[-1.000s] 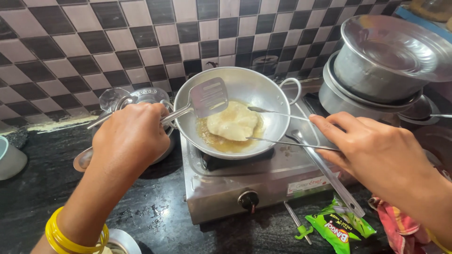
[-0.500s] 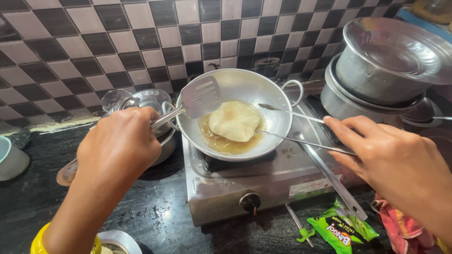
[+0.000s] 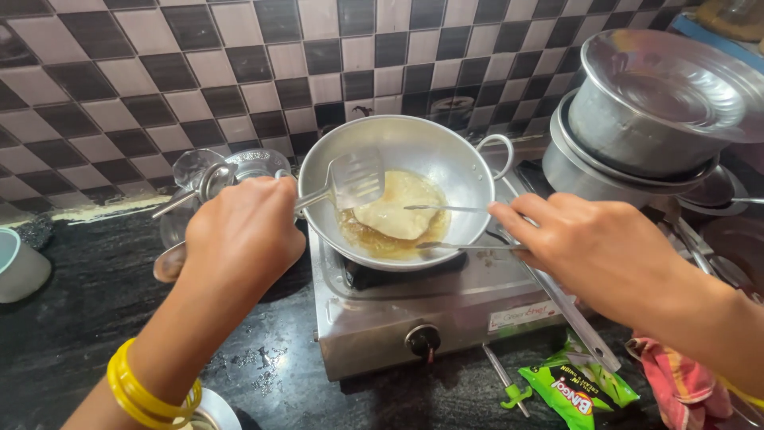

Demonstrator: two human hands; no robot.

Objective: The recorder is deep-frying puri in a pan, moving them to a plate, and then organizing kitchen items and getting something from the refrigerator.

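A round steel wok [image 3: 430, 151] sits on a single-burner steel stove [image 3: 414, 314]. In its oil floats a pale puffed flatbread [image 3: 398, 211]. My left hand [image 3: 239, 235] grips the handle of a slotted metal spatula [image 3: 354, 179], whose blade rests at the flatbread's left edge. My right hand [image 3: 593, 247] holds thin metal tongs [image 3: 450, 227], their two prongs reaching over the flatbread from the right. Yellow bangles [image 3: 143, 390] circle my left wrist.
Stacked steel pots with a lid [image 3: 652, 119] stand at the right. A glass lid [image 3: 227, 171] lies left of the wok. A green snack packet [image 3: 577, 390] and a red cloth [image 3: 676, 382] lie in front of the stove. A pale cup [image 3: 20, 267] is far left.
The spatula blade has come down from the wok's left rim onto the flatbread's edge. The tongs stay over the flatbread. The view has shifted slightly.
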